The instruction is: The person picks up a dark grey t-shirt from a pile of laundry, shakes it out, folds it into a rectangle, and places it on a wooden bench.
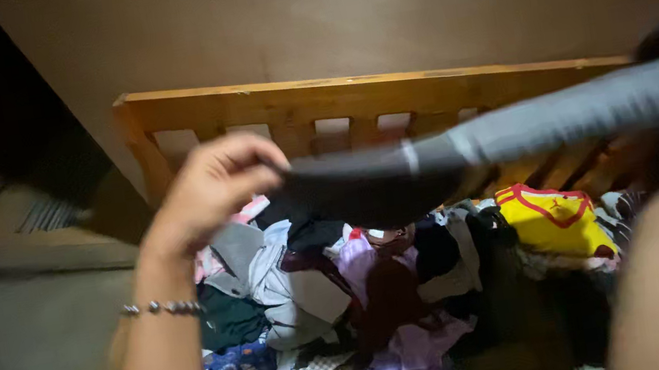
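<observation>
A long dark grey garment with pale stripes is stretched out level in the air, running from the middle of the view toward the right edge, in front of the headboard and above a heap of clothes. Its left end is darker and sags a little below the hand that holds it.

The left hand grips that left end, with the fingers curled in and pinched tight on the cloth. A beaded bracelet circles the left wrist. The right forearm rises from the lower right, blurred, and the right hand itself is lost in the blur near the far end of the garment, so I cannot tell how its fingers are set or whether they hold the cloth.

Below lies the heap of clothes, a jumble of purple, white, grey, dark and checked pieces. A yellow shirt with red trim sits on the right side of the heap. Behind it stands a wooden headboard with slats, set against a plain brown wall. A dim floor shows at the left.
</observation>
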